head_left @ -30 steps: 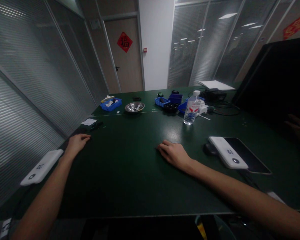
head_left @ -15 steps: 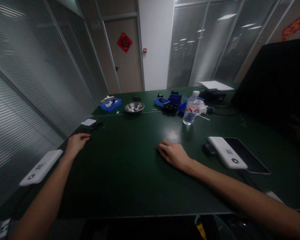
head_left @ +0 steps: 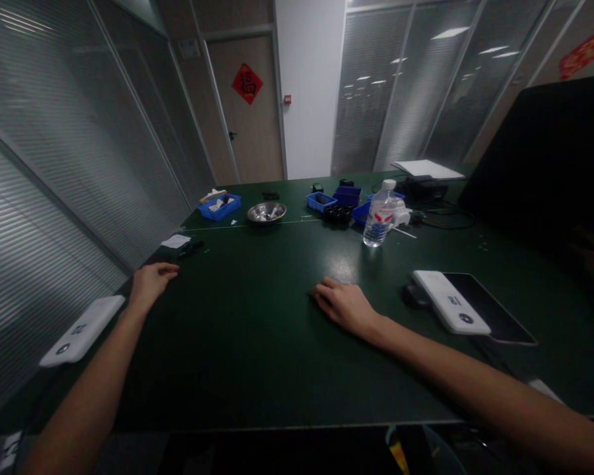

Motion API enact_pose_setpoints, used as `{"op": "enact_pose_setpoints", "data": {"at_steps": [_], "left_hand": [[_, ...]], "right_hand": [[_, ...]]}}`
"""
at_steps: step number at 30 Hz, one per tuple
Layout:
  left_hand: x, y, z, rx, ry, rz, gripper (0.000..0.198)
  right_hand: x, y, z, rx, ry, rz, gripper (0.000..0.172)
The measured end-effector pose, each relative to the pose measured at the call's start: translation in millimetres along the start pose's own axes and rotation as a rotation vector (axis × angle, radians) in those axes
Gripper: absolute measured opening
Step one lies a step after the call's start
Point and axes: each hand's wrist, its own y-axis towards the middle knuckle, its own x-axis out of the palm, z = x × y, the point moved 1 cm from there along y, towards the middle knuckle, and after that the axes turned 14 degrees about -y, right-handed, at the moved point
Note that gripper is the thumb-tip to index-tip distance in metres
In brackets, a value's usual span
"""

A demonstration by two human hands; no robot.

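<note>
The left hand (head_left: pixel 153 282) lies loosely curled on the table (head_left: pixel 237 356) near a white paper (head_left: pixel 176 241); the right hand (head_left: pixel 341 303) rests likewise, an upright water bottle (head_left: pixel 377 224) beyond it. Whether either grips anything cannot be told.

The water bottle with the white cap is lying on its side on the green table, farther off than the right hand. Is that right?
No: the water bottle stands upright, not on its side, as the head view shows. The rest holds: its white cap is on, and it is on the green table, farther off than the right hand.
</note>
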Motion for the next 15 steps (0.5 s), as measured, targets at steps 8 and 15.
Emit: {"op": "enact_pose_setpoints", "data": {"at_steps": [8,15], "left_hand": [[2.0,3.2,-3.2,0.013,0.021,-0.028,0.028],[4.2,6.3,-7.4,-0.014,-0.036,-0.034,0.029]], "right_hand": [[0.6,-0.2,0.3,0.009,-0.019,-0.020,0.027],[-0.1,-0.6,0.5,0.001,-0.017,-0.004,0.027]]}}
